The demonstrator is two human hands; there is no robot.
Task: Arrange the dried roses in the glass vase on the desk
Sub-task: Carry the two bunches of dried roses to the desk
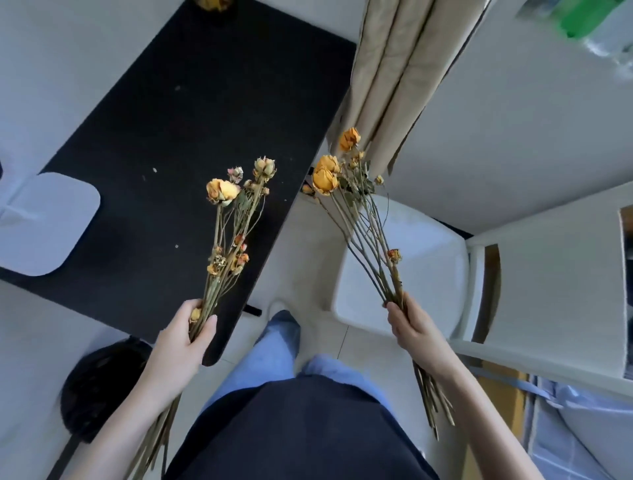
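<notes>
1. Grip, left hand (185, 334): fingers and thumb curled tight round the stems of the left bunch of dried roses (222, 192). Held low on the stems, cut ends trailing down past the forearm.
2. Left bunch: over the near part of the black desk (164, 130), not resting on it. Heads tilted away and slightly right, yellow blooms on top, smaller orange buds lower down.
3. Grip, right hand (416, 325): closed round the stems of the right bunch of dried roses (324, 180), stem ends poking out below the wrist.
4. Right bunch: off the desk, above the white chair (411, 274), leaning up and left toward the beige curtain (387, 68). 1 small orange bud low on the stems, near the hand.
5. 2 bunches well apart, not touching.
6. On the desk: white rounded slab (48, 222) at the left edge, a few pale crumbs scattered. Yellow bloom (212, 3) at the far end, cut off by the frame; cannot tell what holds it.
7. Underfoot: blue jeans (274, 353) beside the near desk corner, black bag (99, 387) on the floor to the left.
</notes>
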